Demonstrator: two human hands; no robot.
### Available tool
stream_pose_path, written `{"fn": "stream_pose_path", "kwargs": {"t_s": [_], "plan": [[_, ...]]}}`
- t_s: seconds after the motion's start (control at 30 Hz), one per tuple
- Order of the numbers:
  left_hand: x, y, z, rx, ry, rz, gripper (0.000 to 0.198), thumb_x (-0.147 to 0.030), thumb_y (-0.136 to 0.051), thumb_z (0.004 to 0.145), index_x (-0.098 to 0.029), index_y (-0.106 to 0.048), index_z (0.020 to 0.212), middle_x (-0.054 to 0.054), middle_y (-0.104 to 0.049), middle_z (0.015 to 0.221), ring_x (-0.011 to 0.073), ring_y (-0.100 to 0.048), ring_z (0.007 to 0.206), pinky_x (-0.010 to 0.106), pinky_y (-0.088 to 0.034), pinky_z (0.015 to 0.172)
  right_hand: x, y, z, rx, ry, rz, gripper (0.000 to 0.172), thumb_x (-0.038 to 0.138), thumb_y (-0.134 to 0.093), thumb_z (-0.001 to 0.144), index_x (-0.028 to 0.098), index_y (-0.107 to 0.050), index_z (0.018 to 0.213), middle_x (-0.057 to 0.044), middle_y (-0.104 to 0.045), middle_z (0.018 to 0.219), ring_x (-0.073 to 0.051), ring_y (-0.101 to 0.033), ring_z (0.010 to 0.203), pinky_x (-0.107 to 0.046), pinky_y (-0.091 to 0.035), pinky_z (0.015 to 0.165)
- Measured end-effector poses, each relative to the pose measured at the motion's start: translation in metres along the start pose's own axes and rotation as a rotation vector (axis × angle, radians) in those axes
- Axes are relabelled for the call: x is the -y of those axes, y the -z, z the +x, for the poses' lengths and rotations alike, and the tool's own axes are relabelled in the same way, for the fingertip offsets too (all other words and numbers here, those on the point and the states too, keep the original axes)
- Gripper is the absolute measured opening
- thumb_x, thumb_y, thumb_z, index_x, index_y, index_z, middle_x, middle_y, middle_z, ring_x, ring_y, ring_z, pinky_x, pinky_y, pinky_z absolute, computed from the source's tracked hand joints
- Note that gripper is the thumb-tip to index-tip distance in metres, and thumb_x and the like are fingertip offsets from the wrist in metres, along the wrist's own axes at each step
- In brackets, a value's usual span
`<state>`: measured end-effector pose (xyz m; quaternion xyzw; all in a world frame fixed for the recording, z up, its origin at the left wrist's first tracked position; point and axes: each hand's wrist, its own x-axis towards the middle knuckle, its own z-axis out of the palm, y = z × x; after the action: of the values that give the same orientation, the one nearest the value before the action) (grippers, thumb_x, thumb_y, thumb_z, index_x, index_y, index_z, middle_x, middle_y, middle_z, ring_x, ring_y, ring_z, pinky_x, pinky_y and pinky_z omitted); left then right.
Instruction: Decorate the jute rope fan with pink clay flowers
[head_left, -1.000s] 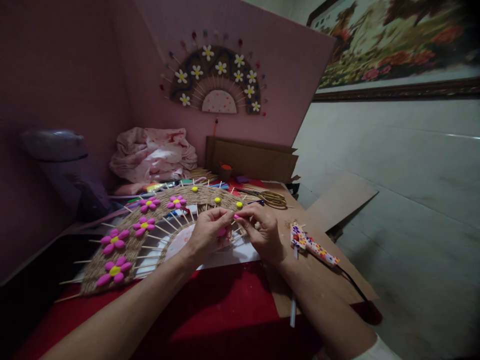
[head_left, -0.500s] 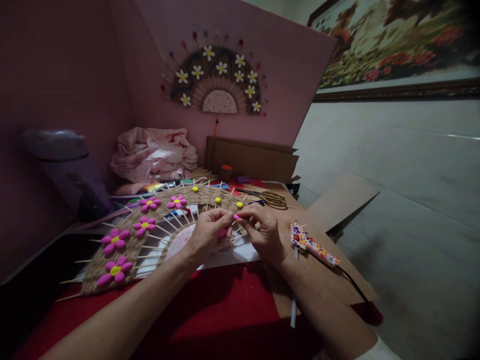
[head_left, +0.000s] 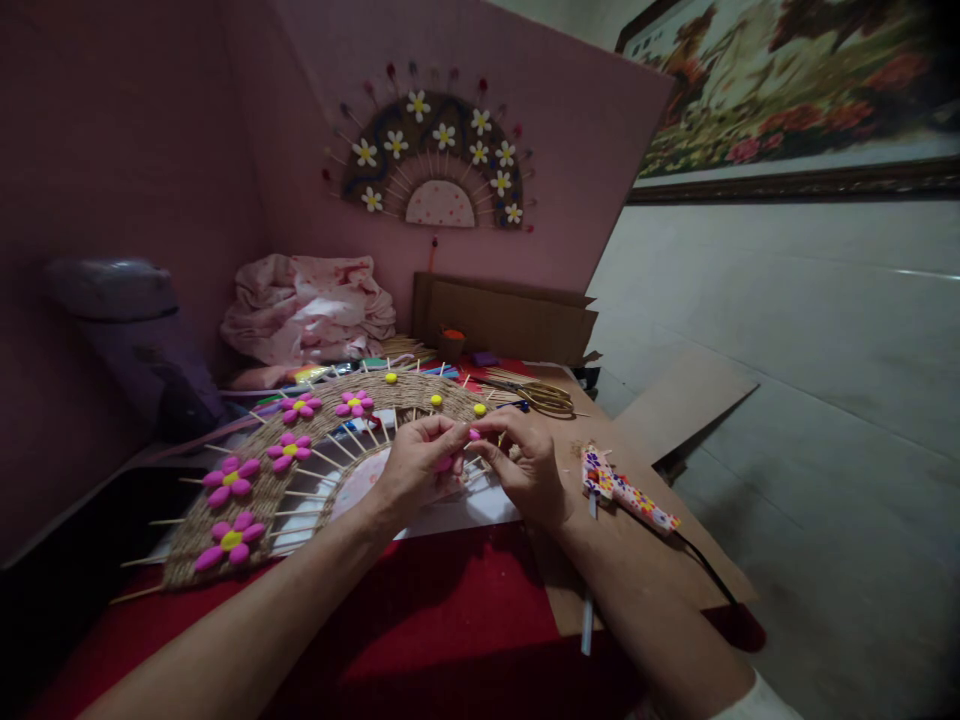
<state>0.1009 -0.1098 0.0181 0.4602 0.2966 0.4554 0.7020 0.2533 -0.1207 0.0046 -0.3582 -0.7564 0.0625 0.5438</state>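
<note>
My left hand and my right hand meet fingertip to fingertip over a half-round woven jute fan with stick spokes. Between their pinched fingers sits a small pink clay piece; more pink shows under my left hand's fingers. Several pink clay flowers with yellow centres lie along the fan's left arc, and bare yellow dots sit along its top right. The fan rests on a red table top.
A patterned glue gun with a black cord lies right of my hands on brown cardboard. Gold scissors lie behind. A finished fan hangs on the pink board. Pink cloth and a grey bin stand at the back left.
The fingers of both hands have shifted slightly around the pink piece; the hands stay in the same place and the fan has not moved.
</note>
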Motion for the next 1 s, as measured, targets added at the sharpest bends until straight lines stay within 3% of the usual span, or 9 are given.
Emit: {"fn": "stream_pose_path", "kwargs": {"t_s": [0.5,0.83,0.93,1.0], "plan": [[0.0031,0.0015,0.0032,0.038,-0.021,-0.027,0.037,-0.045,-0.075,0.064,-0.015,-0.053,0.062,-0.006,-0.048,0.039,0.0030,-0.033,0.032,0.015,-0.028,0.033,-0.0014,-0.0007,-0.0003,-0.024,0.019,0.056,0.012,0.014,-0.061,0.082,0.023,-0.065,0.089,-0.002,-0.061,0.083,-0.015,-0.058,0.079,-0.030,-0.048,0.070],[-0.0008,-0.0017,0.0005,0.002,0.003,0.005,0.034,-0.042,-0.073,0.066,-0.016,-0.053,0.065,-0.007,-0.047,0.041,0.0037,-0.035,0.033,0.016,-0.030,0.035,0.0003,-0.0012,0.0007,-0.016,-0.009,0.027,0.009,0.015,-0.060,0.082,0.021,-0.063,0.088,-0.003,-0.061,0.083,-0.016,-0.058,0.080,-0.029,-0.047,0.068],[-0.0017,-0.0016,0.0003,-0.043,-0.058,0.106,0.030,-0.043,-0.068,0.071,-0.016,-0.054,0.069,-0.007,-0.047,0.044,0.0037,-0.034,0.035,0.017,-0.031,0.038,0.0002,0.0006,0.0033,-0.043,-0.025,0.021,0.007,0.017,-0.059,0.083,0.021,-0.063,0.086,-0.003,-0.061,0.082,-0.015,-0.058,0.080,-0.027,-0.046,0.066],[-0.0001,0.0011,0.0014,-0.070,-0.175,0.247,0.028,-0.042,-0.063,0.076,-0.016,-0.056,0.070,-0.006,-0.048,0.047,0.0047,-0.036,0.038,0.018,-0.033,0.041,-0.0035,0.0040,0.0070,-0.067,-0.067,0.010,0.005,0.018,-0.059,0.083,0.020,-0.063,0.083,-0.003,-0.061,0.083,-0.015,-0.058,0.081,-0.026,-0.046,0.065]]}}
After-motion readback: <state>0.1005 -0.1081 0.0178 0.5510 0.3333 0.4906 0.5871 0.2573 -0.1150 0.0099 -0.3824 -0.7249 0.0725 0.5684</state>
